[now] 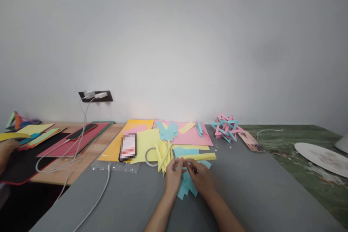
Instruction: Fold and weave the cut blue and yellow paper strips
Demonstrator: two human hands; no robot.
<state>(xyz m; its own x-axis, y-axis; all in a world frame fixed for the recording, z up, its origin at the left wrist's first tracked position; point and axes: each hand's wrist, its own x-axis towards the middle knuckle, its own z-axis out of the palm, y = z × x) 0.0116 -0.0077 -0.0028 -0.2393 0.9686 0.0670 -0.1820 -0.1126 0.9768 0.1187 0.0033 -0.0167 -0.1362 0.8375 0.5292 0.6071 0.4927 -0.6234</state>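
A folded yellow paper strip (205,156) stretches rightward from the fingertips of both hands. My left hand (173,174) is closed on its left end, thumb and fingers together. Close beside it, my right hand (200,177) pinches the same strip along its lower edge. Loose blue paper pieces (187,185) lie under and around the hands. Just left of them is a pile of folded yellow strips (164,154), resting by a roll of tape (148,157). The fingertips' exact grip is too small to make out.
Behind lie a pink sheet (187,137), an orange sheet (114,148) and a phone (128,146). A pink-and-blue paper star (226,127) and another phone (251,141) are back right. A white plate (320,157) stands far right. Another person's hand (8,150) holds yellow paper at left.
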